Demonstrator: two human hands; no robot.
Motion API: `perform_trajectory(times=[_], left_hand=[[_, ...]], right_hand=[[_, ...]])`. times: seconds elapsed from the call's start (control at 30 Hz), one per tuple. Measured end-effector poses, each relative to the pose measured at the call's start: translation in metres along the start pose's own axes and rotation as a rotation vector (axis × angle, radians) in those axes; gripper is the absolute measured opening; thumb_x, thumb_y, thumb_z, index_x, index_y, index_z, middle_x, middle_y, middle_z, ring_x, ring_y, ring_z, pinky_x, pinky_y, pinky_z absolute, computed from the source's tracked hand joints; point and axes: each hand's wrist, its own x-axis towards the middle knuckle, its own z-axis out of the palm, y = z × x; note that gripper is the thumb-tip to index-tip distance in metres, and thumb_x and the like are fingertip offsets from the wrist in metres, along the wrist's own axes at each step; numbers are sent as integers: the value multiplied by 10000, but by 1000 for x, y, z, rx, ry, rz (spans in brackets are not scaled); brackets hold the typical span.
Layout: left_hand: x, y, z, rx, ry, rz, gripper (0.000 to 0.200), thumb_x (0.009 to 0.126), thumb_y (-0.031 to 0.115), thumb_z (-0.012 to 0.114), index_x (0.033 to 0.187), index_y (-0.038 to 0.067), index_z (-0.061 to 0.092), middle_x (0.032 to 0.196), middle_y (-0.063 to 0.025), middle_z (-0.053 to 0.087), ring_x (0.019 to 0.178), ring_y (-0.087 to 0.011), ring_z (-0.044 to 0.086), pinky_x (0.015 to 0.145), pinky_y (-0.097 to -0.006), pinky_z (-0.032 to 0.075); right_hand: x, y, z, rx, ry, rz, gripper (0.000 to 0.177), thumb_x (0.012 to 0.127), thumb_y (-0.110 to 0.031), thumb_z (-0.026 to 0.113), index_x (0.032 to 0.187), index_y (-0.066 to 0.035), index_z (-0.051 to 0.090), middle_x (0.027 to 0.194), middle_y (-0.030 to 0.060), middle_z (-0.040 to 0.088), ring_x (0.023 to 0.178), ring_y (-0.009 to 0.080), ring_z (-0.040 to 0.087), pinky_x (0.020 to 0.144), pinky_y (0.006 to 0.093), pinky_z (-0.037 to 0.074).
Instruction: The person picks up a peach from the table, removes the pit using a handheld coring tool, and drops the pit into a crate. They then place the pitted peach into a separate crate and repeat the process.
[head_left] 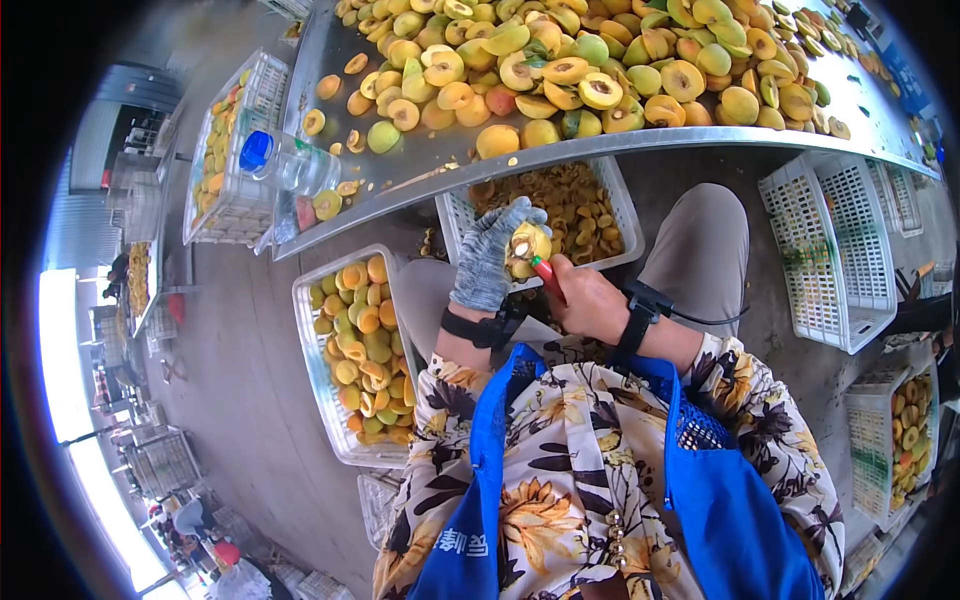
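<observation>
Just below the front edge of the metal table (560,152), the gloved left hand (488,262) is gripping a yellow peach (528,246), its fingers curling closed around the fruit. The bare right hand (588,303) is clenching a red-handled tool (548,277), whose tip is touching the peach's exposed flesh. On the table, halved peaches are lying in a heap, with a water bottle (290,162) at its left end. Under the table's edge, a white crate (622,205) is holding darker fruit pieces. Left of the table, another crate (305,340) is holding peach halves.
</observation>
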Motion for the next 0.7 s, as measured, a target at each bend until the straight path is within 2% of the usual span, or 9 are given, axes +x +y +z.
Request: perform_trajectory(times=[0.17,0.2,0.33,0.4,0.47,0.5,0.57,0.63,0.7], left_hand=[[-15,-7,-1,140,48,308,276,839,185,592,1030,-11,561,944,-129,612,823,-229,609,695,-326,519],[-17,-11,2,189,87,403,279,834,186,599,1029,-11,561,944,-126,612,823,-227,609,688,-332,522],[-8,-9,-2,0,244,105,158,802,105,638,918,3,609,835,-83,621,734,-195,615,628,-304,523],[-7,-9,-1,64,185,224,131,807,91,630,900,-2,629,820,-86,632,712,-176,612,639,-285,507],[-6,-8,1,366,153,541,117,809,89,630,872,-8,648,790,-84,643,697,-150,605,654,-261,486],[-6,-5,2,440,164,578,131,802,108,645,854,-12,656,761,-75,646,698,-130,597,665,-249,473],[-6,2,6,433,78,481,131,802,125,647,842,1,654,764,-79,643,687,-137,596,647,-259,480],[-6,11,1,430,35,393,126,804,127,643,833,5,651,760,-83,640,684,-147,602,631,-270,491],[-9,16,5,162,-97,65,115,806,126,638,816,11,639,743,-88,632,669,-172,612,583,-297,511]], right_hand=[[4,-5,-3,215,-32,130,221,728,-73,557,902,10,448,636,238,544,628,407,556,536,428,432],[4,-4,0,173,-30,39,217,734,-87,560,902,8,462,638,237,546,630,397,566,543,420,438],[1,6,19,122,9,67,216,753,-135,569,903,-5,487,656,225,556,623,397,568,528,406,445],[4,2,15,208,-25,78,211,761,-134,562,911,-9,482,654,201,561,582,361,572,506,390,446],[5,-5,6,301,-68,92,206,769,-133,555,918,-13,476,651,177,565,542,326,576,483,374,446],[5,-9,1,431,-165,144,189,775,-124,541,918,-19,474,641,138,558,509,262,570,456,347,439],[3,-22,-14,571,-254,201,141,785,-95,500,910,-38,471,602,35,501,446,99,508,385,268,399],[3,-29,-22,663,-314,275,141,787,-97,498,914,-40,471,594,30,491,429,101,486,377,263,389],[0,-30,-22,755,-366,356,142,790,-98,496,918,-42,471,585,24,481,412,103,464,369,257,378]])
